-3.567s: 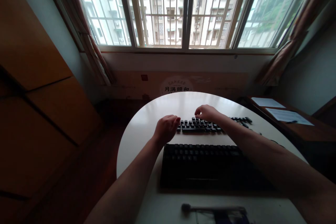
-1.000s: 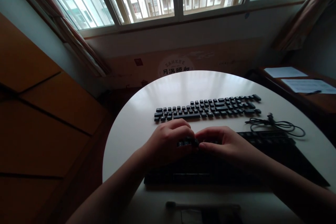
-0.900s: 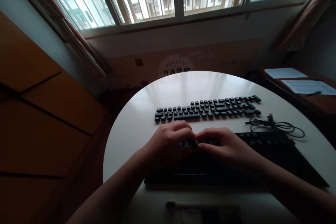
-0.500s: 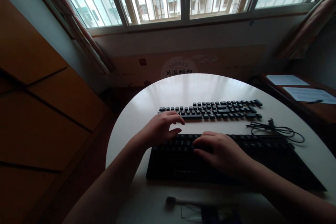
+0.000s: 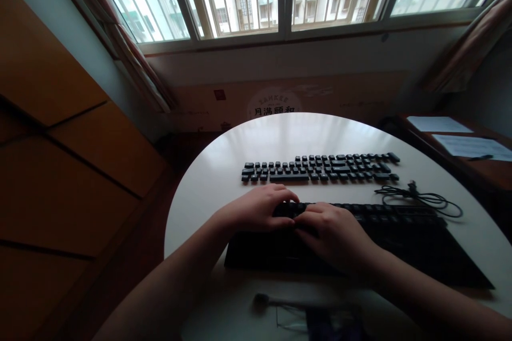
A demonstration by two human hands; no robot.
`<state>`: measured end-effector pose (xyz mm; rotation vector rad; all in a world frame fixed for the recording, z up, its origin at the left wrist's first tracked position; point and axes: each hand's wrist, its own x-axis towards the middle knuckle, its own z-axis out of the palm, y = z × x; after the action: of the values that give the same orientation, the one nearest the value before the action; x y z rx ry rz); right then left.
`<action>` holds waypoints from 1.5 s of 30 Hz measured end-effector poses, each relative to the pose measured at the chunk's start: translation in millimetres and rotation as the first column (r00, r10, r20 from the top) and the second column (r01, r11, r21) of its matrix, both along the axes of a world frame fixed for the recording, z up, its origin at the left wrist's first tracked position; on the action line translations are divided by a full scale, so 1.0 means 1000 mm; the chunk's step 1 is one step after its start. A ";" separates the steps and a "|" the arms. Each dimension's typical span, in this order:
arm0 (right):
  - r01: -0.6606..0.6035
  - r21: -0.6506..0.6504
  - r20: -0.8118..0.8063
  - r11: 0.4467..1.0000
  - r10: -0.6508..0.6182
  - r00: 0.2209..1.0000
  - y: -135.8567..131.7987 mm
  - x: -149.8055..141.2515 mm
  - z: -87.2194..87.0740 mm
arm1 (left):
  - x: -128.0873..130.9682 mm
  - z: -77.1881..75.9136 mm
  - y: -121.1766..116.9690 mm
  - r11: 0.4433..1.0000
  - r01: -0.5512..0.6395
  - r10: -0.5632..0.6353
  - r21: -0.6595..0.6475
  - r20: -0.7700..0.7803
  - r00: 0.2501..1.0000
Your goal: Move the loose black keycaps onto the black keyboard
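A black keyboard [image 5: 400,240] lies across the near half of the round white table [image 5: 208,192]. Both hands rest on its upper left part. My left hand [image 5: 256,210] is curled, with its fingertips pressed down on the top rows. My right hand [image 5: 336,234] is curled too, and its fingertips meet those of the left hand. Whatever sits between the fingertips is hidden. Several loose black keycaps [image 5: 320,167] lie in rows just beyond the keyboard, a short way from my left hand.
A coiled black cable [image 5: 420,197] lies right of the keycaps. A small brush-like tool [image 5: 264,300] and a dark flat item [image 5: 332,325] sit at the table's near edge. Wooden panels stand left, a side desk with papers [image 5: 464,144] right, a barred window behind.
Half a second ago my left hand was stretched toward the loose keycaps. It has come back onto the keyboard and curled up against my right hand.
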<state>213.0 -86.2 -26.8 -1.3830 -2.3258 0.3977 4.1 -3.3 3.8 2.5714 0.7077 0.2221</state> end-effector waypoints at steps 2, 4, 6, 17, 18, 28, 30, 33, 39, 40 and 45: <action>0.026 -0.002 0.005 1.000 -0.026 1.000 0.000 -0.001 0.000 | 0.003 -0.003 -0.001 1.000 -0.011 0.011 -0.002 -0.007 1.000; 0.054 -0.015 -0.003 0.998 -0.054 0.999 0.000 -0.001 0.001 | 0.005 -0.005 -0.001 0.999 -0.035 0.035 -0.019 -0.009 0.999; 0.054 -0.045 -0.023 0.998 -0.055 0.998 0.000 0.000 0.003 | 0.005 -0.006 0.000 0.997 -0.049 0.048 -0.052 -0.012 0.999; 0.048 -0.024 -0.152 0.999 -0.051 0.987 0.002 0.004 0.009 | 0.004 -0.007 0.001 0.997 -0.070 0.068 -0.023 -0.098 0.993; 0.062 -0.018 -0.159 0.998 -0.065 0.985 0.003 0.005 0.009 | 0.004 -0.008 0.002 0.998 -0.067 0.065 -0.007 -0.110 0.992; 0.014 0.046 -0.241 0.999 -0.003 0.970 0.021 0.028 0.000 | 0.006 -0.014 0.003 0.992 -0.039 0.056 0.117 -0.140 0.989; 0.013 0.068 -0.237 0.998 0.003 0.971 0.024 0.033 -0.001 | 0.006 -0.014 0.002 0.990 -0.036 0.056 0.137 -0.149 0.987; 0.045 0.127 -0.224 0.991 -0.016 0.975 0.028 0.039 -0.001 | 0.007 -0.015 0.002 0.989 -0.029 0.051 0.147 -0.152 0.987; 0.065 0.308 -0.134 0.949 -0.024 0.991 0.053 0.052 0.007 | 0.007 -0.016 0.003 0.989 -0.038 0.061 0.143 -0.162 0.985; 0.048 0.326 -0.103 0.944 -0.015 0.995 0.061 0.053 0.009 | 0.007 -0.016 0.003 0.989 -0.036 0.060 0.143 -0.161 0.985; 0.061 0.255 -0.015 0.965 -0.059 0.998 0.118 0.060 0.021 | 0.006 -0.015 0.003 0.991 -0.049 0.071 0.128 -0.175 0.982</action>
<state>272.5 31.7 -5.7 -1.3187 -2.2307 0.0791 9.7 -0.2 -11.2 2.7141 0.8622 0.0551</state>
